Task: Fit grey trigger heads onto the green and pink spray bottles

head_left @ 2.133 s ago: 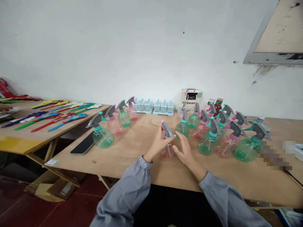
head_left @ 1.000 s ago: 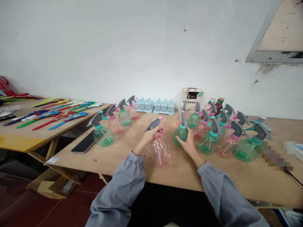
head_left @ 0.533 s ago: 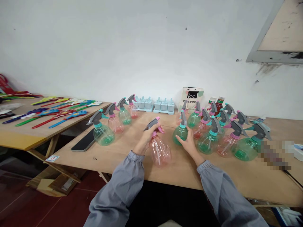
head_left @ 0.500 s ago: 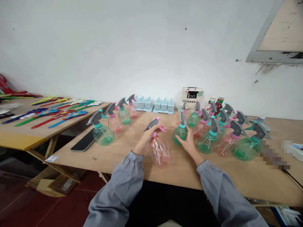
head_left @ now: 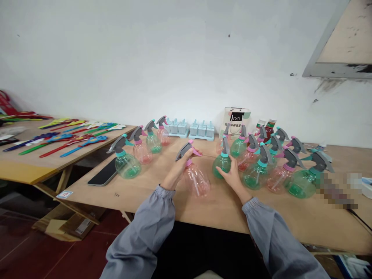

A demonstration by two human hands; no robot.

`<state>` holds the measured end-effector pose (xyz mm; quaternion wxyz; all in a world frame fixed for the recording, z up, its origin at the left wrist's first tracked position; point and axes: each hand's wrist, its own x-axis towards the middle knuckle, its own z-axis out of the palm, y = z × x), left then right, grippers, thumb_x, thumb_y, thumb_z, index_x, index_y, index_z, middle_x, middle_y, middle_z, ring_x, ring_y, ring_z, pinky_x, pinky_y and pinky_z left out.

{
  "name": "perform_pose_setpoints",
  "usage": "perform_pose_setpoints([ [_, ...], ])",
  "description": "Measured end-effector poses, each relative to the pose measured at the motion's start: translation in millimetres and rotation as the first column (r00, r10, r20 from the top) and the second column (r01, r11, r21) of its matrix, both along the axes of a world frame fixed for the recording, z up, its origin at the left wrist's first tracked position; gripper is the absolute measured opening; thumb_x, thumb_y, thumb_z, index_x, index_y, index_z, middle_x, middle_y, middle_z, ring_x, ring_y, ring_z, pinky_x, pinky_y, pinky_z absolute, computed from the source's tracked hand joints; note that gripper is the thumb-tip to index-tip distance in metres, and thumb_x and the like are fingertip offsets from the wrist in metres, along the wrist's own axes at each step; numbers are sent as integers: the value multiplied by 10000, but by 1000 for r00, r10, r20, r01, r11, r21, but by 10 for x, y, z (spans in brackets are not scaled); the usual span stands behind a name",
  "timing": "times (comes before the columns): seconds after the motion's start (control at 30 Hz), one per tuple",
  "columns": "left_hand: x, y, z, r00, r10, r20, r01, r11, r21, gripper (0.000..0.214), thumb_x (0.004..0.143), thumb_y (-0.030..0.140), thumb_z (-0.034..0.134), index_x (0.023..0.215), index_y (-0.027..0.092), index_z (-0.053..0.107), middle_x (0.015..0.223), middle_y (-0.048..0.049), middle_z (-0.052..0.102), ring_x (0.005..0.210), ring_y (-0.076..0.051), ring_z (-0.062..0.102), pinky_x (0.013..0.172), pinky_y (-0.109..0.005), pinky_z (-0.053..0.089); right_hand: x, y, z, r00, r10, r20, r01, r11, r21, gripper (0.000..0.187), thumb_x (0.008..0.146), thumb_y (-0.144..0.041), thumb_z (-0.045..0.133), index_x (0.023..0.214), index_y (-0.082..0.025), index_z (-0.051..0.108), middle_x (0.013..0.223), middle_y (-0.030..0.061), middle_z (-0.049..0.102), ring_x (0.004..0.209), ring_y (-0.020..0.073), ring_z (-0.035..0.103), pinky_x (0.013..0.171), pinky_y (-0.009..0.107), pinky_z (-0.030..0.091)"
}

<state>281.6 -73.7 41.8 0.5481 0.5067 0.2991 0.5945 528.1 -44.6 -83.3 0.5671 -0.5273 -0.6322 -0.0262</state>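
Observation:
My left hand [head_left: 178,169] is closed around the neck of a pink spray bottle [head_left: 197,180] with a grey trigger head, holding it tilted just above the wooden table [head_left: 162,186]. My right hand [head_left: 231,176] rests against a green spray bottle [head_left: 221,164] standing at the near left of a cluster of several green and pink spray bottles [head_left: 273,166]. Its fingers curl loosely around the bottle's base.
A row of several spray bottles [head_left: 139,149] stands at the left of the table beside a black phone [head_left: 104,176]. Light blue moulds [head_left: 188,130] and a white box [head_left: 235,120] sit by the wall. Coloured plastic clappers [head_left: 64,137] cover a second table at left.
My left hand lifted the pink bottle from the table, tilted it and carried it slightly left. My right hand moved from the pink bottle to the green one and stayed there.

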Motion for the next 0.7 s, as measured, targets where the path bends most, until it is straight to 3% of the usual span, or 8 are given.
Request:
perform_pose_setpoints([
  [0.13,-1,11,-32,987,162,22,-163,981,106,505,769,662,640,596,192,572,584,-24,622,591,-147,627,501,-234,434,-2,-3,-4,1000,-4,8,4,1000,6,785,787,-614,694,1390,-179,443,1273,165,559,1233,340,533,1087,562,410],
  [0.27,-72,97,-41,973,168,-157,-128,963,236,411,784,586,686,697,186,655,719,-49,708,746,-186,689,635,-268,518,-3,-4,-1,1000,-11,3,11,1000,5,793,784,-619,695,1392,-177,443,1275,166,558,1242,341,529,1090,568,409],
  [0.43,-237,603,-174,906,359,-222,-258,887,383,349,715,454,808,902,174,717,983,-82,745,981,-234,704,876,-347,547,1,-1,0,1000,-3,1,3,1000,-8,804,774,-612,704,1391,-167,444,1283,176,559,1246,347,534,1088,584,415],
  [0.57,-329,1030,-278,840,491,-231,-371,830,415,347,735,455,789,911,163,725,897,-64,725,887,-208,690,863,-357,548,-2,1,-4,1000,-5,-3,5,1000,16,780,781,-604,694,1375,-159,452,1273,179,563,1235,348,542,1082,584,421],
  [0.63,-340,1141,-294,825,515,-233,-380,811,445,362,742,492,773,910,175,721,844,-44,707,850,-199,673,850,-357,550,-7,0,-5,1000,-12,-4,12,1000,20,768,783,-601,692,1370,-166,456,1265,173,565,1231,346,543,1083,580,421],
  [0.7,-341,1194,-296,825,513,-239,-363,804,472,445,735,523,773,1028,194,713,884,-44,714,882,-209,671,881,-374,548,-11,-3,-5,1000,-15,-4,15,1000,23,767,782,-600,693,1372,-172,453,1266,171,564,1233,344,542,1084,578,420],
])
